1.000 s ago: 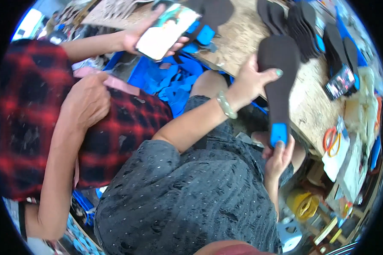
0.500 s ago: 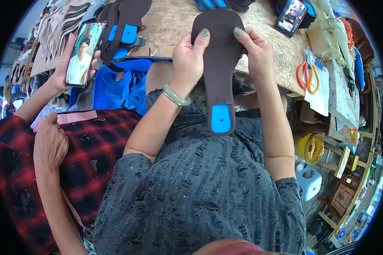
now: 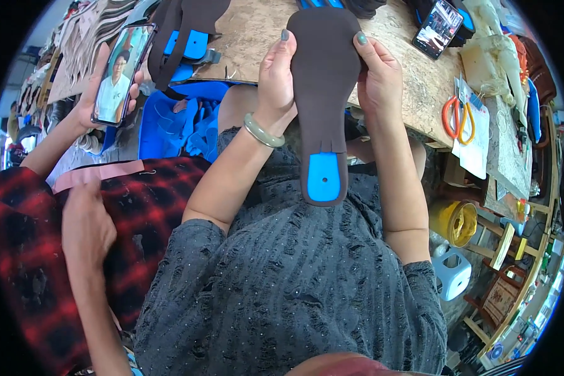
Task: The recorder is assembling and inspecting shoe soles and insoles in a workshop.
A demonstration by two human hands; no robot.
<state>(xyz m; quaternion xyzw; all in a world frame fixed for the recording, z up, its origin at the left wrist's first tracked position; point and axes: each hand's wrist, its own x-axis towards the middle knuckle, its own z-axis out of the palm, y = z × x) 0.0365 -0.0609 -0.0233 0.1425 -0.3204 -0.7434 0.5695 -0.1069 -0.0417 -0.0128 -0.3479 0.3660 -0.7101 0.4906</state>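
Observation:
A dark brown shoe insole [image 3: 324, 75] with a bright blue heel patch [image 3: 324, 178] is held up over my lap, its wide toe end away from me. Small slits show in the brown layer just above the patch. My left hand [image 3: 277, 81] pinches the left edge, thumb on top. On the opposite edge my right hand [image 3: 381, 78] grips the same insole, thumb on top and fingers mostly hidden behind it. More brown insoles with blue patches [image 3: 196, 45] lie on the wooden table [image 3: 247, 53] at the far left.
A co-worker on my left holds a phone [image 3: 117, 78]; their other hand [image 3: 89, 222] is over their lap. A blue bin [image 3: 147, 128] of blue scraps stands between us. On the table's right lie another phone [image 3: 438, 29] and scissors [image 3: 459, 122]. A yellow bucket [image 3: 442, 222] stands lower right.
The insole has tilted, so its heel end shows larger and slightly lower. My hands keep hold of its edges. The co-worker's lower hand has moved down and right.

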